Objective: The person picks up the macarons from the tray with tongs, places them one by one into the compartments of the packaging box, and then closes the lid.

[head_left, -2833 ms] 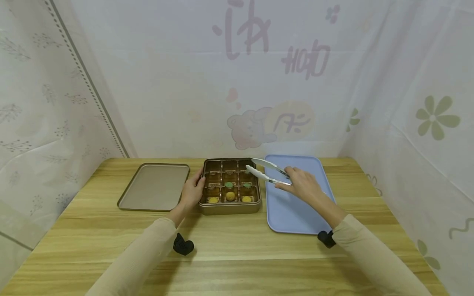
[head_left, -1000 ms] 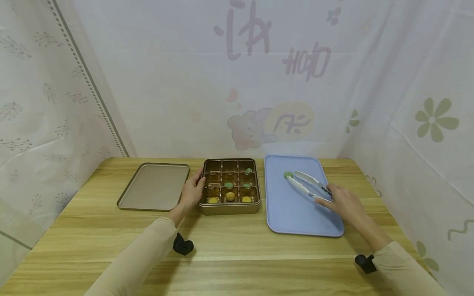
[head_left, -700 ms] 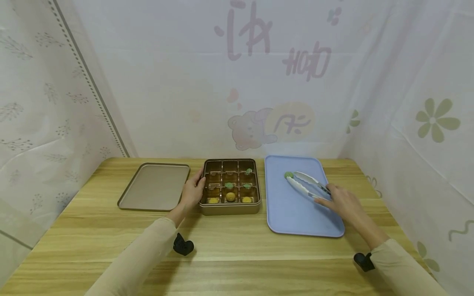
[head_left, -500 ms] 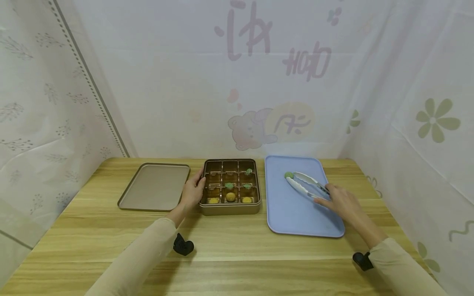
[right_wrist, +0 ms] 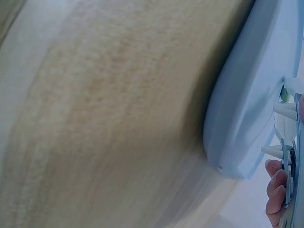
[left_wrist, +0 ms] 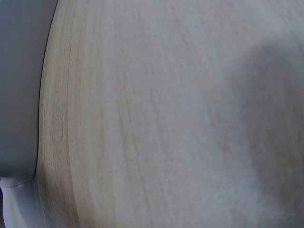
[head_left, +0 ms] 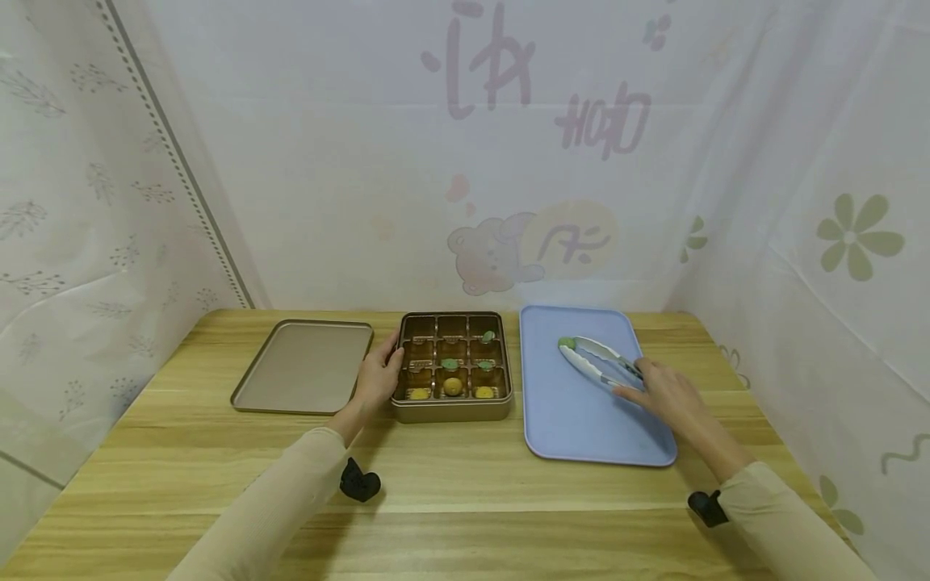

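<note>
My right hand (head_left: pixel 672 394) grips white-tipped metal tongs (head_left: pixel 588 369) over the blue tray. Their tips are right at a small round green piece (head_left: pixel 567 344), which looks like a cookie or sweet. In the right wrist view, curled fingers (right_wrist: pixel 276 190) hold the tongs at the right edge. My left hand (head_left: pixel 378 378) rests along the left side of a bronze-coloured square box (head_left: pixel 452 412), with its fingers extended. Inside, a brown divided insert bears yellow pieces along the front row, including a rounder golden one (head_left: pixel 452 386). Green pieces (head_left: pixel 450 365) sit in the middle and right columns farther back.
A flat bronze lid (head_left: pixel 301 367) lies on the wooden table (head_left: pixel 450 500) left of the box. The blue tray (head_left: pixel 581 428) lies close to the box's right side. Patterned cloth (head_left: pixel 349 161) hangs behind and on both sides.
The tongs have moved right from above the box to the green piece on the tray. A green piece now shows in the back right compartment. Lately the tongs narrowed slightly; the left hand stays put.
</note>
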`<state>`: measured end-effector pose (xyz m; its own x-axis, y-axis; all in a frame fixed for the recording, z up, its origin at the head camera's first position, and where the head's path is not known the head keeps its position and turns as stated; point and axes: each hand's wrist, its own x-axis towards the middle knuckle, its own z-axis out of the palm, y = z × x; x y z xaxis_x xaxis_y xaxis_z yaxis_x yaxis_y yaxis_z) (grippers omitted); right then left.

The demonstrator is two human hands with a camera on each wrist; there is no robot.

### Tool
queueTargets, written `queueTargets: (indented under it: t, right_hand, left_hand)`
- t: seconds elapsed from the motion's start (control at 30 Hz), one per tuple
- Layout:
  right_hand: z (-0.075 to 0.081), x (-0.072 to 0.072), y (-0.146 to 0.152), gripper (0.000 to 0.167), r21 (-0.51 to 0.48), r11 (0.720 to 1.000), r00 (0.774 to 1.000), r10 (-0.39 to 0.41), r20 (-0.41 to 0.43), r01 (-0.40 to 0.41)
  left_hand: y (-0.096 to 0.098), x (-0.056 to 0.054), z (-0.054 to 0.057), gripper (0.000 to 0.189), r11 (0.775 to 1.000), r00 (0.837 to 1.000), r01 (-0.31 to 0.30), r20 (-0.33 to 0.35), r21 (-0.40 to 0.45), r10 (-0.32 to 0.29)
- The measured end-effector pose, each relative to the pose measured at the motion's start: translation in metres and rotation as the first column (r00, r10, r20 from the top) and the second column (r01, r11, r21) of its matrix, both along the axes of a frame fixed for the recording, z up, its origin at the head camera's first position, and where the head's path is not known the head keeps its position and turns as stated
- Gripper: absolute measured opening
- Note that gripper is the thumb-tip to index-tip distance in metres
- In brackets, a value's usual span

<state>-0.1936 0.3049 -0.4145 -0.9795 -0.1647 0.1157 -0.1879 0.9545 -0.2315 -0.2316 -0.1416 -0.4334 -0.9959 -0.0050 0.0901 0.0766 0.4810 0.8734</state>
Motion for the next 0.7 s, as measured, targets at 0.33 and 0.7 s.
queueTargets:
  t: [0.33, 0.7]
  right_hand:
    - [-0.0011, -0.0004, -0.0012, 0.051, 0.005, 1.0, 1.0, 0.006, -0.014, -0.006]
    - [-0.0025, -0.0019, -0.0015, 0.051, 0.019, 1.0, 1.0, -0.006, -0.014, 0.006]
  left_hand:
    - [-0.0003, 0.0, -0.0006, 0.046, 1.0, 1.0, -0.005, -0.002, -0.002, 0.005]
    - [-0.0004, -0.0016, -0.0018, 0.046, 1.0, 1.0, -0.012, -0.002, 0.003, 0.012]
